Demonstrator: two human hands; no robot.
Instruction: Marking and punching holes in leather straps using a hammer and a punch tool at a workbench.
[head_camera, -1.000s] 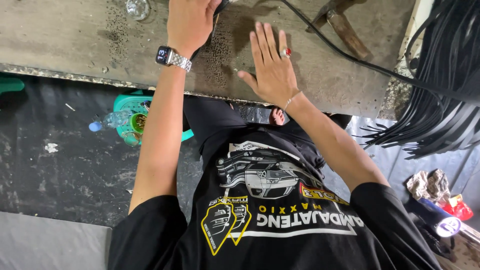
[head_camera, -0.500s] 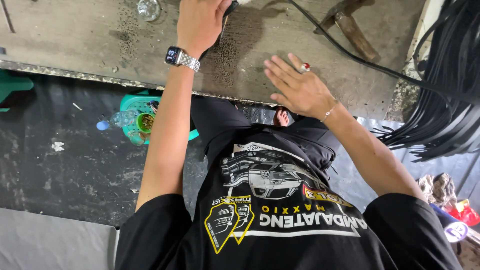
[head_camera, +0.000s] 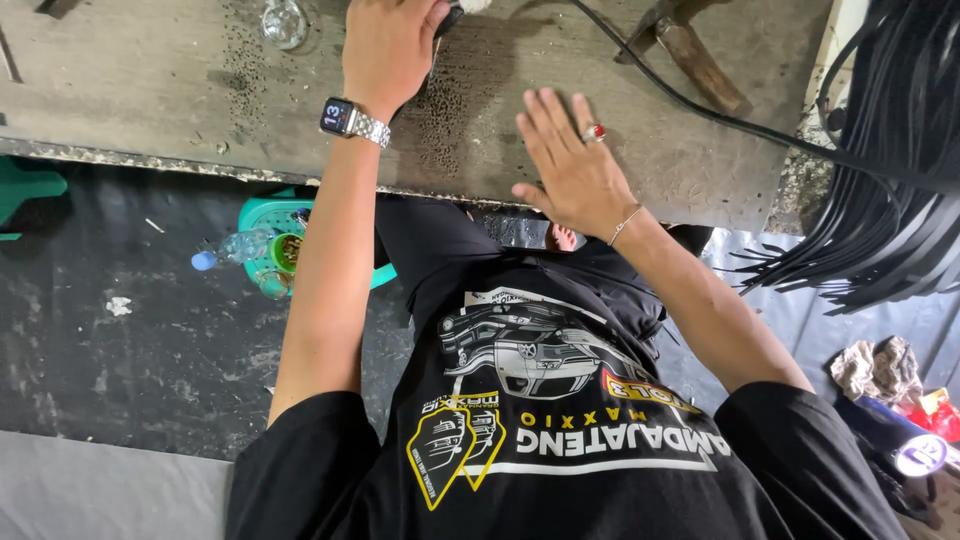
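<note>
Two hands work at a worn grey wooden board (head_camera: 150, 90). Left hand (head_camera: 385, 45), wearing a silver wristwatch (head_camera: 350, 120), is closed around a dark corded tool (head_camera: 450, 17), mostly hidden at the top edge. Right hand (head_camera: 572, 170) lies flat, fingers spread, just beside it.

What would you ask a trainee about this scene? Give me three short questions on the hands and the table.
1. True or false: the right hand lies flat and open on the table.
2. The left hand is closed round a dark tool at the top edge of the view. What is on its wrist? A: a watch. B: a glove. C: nothing.
3. Fill in: the ring on the right hand has a ___ stone.

Key: 1 true; 2 A; 3 red.
</note>
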